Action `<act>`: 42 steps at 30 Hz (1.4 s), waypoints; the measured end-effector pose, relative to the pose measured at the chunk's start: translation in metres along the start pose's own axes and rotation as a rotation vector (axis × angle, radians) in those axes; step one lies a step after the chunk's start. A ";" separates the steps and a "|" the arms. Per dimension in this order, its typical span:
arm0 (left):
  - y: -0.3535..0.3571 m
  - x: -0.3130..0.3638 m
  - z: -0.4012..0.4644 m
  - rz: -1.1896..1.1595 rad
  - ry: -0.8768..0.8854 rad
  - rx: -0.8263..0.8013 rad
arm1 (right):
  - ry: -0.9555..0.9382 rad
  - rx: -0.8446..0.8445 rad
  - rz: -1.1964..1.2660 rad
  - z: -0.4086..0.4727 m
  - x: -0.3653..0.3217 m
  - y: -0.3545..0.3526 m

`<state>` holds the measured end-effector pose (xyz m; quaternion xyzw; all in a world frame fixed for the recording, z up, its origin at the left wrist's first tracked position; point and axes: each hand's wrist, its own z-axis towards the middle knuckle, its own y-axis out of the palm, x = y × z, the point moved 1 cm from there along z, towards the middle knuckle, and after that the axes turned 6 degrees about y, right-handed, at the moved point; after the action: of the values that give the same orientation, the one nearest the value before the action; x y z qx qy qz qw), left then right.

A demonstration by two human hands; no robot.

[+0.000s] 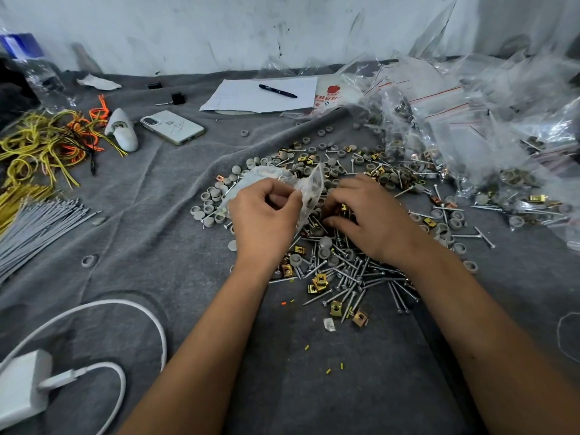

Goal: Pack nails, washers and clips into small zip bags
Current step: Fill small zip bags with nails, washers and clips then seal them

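Zip bag (309, 189) in left grip (266, 215) (seemingly pinched).

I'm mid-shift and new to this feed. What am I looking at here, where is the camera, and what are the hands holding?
There is no machine: a person works with bare hands, and the one picture comes from a camera on their head, looking forward and down. The left hand pinches a small clear zip bag that already has grey washers in it. The right hand reaches into the pile of nails, washers and yellow clips on the grey cloth; its fingers are curled, but what they grip is hidden. Filled bags lie far right; a phone, pen and paper lie behind.
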<state>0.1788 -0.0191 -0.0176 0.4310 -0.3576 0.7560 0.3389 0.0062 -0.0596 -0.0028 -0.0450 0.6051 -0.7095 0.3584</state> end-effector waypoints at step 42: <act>0.006 0.005 -0.005 0.179 0.226 -0.095 | -0.079 0.222 0.220 -0.005 -0.012 0.000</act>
<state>0.1703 -0.0171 -0.0165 0.2931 -0.3897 0.8090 0.3282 0.0126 -0.0493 0.0000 0.0337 0.5095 -0.7263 0.4602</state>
